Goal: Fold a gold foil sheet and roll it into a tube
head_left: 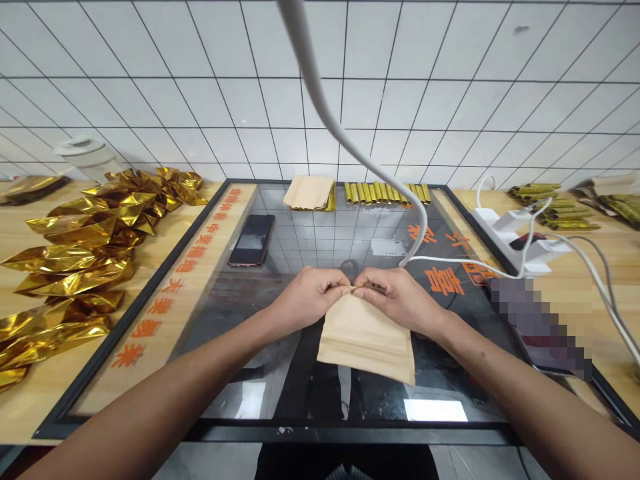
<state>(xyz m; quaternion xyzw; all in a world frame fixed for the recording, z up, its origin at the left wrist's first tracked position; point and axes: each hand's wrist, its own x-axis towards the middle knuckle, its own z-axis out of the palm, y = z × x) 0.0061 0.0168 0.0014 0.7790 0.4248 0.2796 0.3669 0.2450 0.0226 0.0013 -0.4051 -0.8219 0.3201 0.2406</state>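
Note:
Both hands meet at the far edge of a tan paper sheet (pixel 367 333) with crease lines across its near part. My left hand (pixel 317 291) pinches that edge between thumb and fingers. Close beside it, my right hand (pixel 395 293) pinches the same edge from the other side. The paper slopes down toward me over the dark glass panel (pixel 215 373). Beyond the hands lie a stack of tan paper sheets (pixel 309 191) with gold showing at its side and a row of gold paper rolls (pixel 387 193).
Folded gold foil pieces (pixel 95 233) spread along the left. A phone (pixel 253 240) lies on the glass. At right are a white power strip (pixel 515 240), a pixelated device (pixel 540 327) and more gold rolls (pixel 560 207). A thick white cable (pixel 345 137) hangs down in front.

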